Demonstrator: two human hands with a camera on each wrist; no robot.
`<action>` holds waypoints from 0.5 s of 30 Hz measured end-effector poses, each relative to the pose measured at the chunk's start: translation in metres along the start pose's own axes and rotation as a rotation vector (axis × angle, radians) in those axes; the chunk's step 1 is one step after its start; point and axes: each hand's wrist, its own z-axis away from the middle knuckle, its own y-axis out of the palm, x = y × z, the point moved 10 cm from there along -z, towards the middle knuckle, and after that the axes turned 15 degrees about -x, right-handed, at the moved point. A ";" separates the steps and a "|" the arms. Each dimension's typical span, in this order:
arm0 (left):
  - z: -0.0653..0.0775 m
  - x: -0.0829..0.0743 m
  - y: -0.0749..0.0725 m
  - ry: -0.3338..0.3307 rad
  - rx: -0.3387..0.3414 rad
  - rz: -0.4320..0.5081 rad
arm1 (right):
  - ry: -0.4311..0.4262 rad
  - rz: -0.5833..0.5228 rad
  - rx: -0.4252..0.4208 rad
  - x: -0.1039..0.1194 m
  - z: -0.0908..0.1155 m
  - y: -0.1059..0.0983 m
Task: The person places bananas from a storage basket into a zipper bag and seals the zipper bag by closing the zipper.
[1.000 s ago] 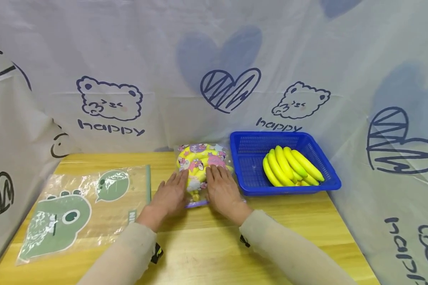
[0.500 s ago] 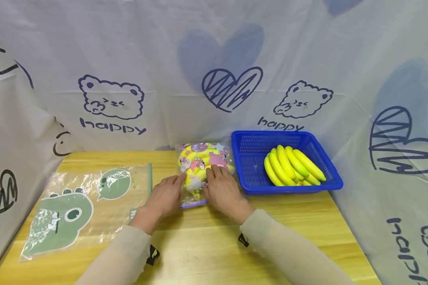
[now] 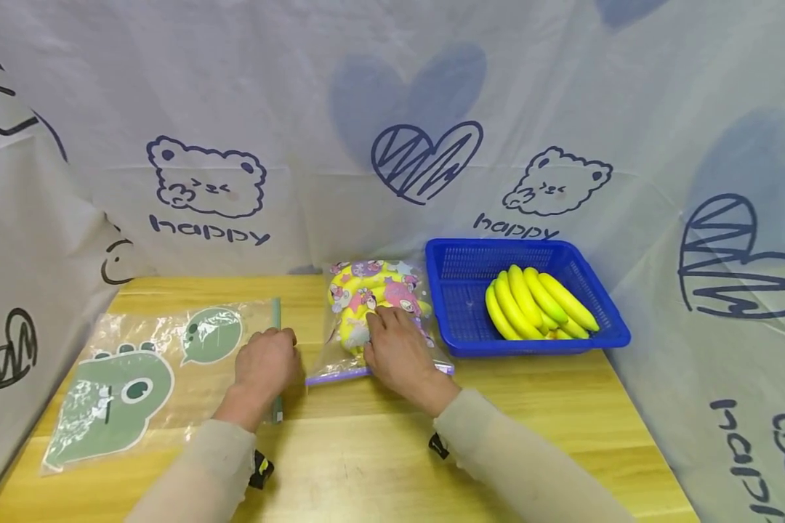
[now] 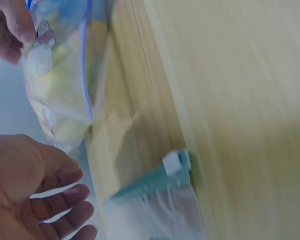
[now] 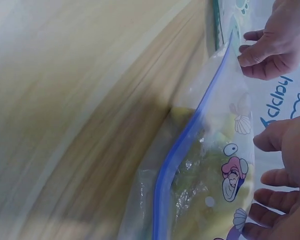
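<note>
The left hand (image 3: 266,365) moved toward the dinosaur bag (image 3: 160,381), fingers loosely bent; the right hand (image 3: 400,356), spread, touches the patterned bag (image 3: 366,290).

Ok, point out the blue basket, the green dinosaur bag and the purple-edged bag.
Blue basket (image 3: 463,312): head view, on its bare floor.
Green dinosaur bag (image 3: 158,385): head view, on the dinosaur print.
Purple-edged bag (image 3: 361,299): head view, on its printed upper side.

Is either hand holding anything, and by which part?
Nothing is held: the left hand hovers empty; the right hand only touches the patterned bag.
</note>
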 end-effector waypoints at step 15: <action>-0.001 0.031 0.013 -0.080 0.051 -0.057 | 0.001 0.017 -0.001 0.004 0.005 0.004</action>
